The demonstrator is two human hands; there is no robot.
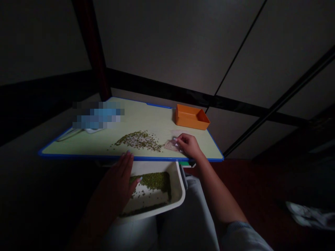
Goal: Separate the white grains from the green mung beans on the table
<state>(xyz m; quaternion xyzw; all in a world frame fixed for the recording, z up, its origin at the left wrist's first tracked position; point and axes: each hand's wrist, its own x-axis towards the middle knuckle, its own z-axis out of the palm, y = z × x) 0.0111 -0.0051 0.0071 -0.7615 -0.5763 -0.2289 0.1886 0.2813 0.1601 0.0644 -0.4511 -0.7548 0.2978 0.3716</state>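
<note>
My right hand (190,144) has thumb and forefinger together near the pale-yellow, blue-rimmed tabletop's (141,115) front edge, right of small green seeds (141,140); anything pinched, I can't tell. My left hand (117,183) spreads above the white plastic tub (182,193). Fingertip work, calling for lightness.

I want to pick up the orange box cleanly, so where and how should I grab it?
I'd pinch the middle of the near long wall of the orange box, coming down from above with your right hand, fingers inside and thumb outside. The box sits upright with its top open, its walls look thin, and that wall faces you.
</note>
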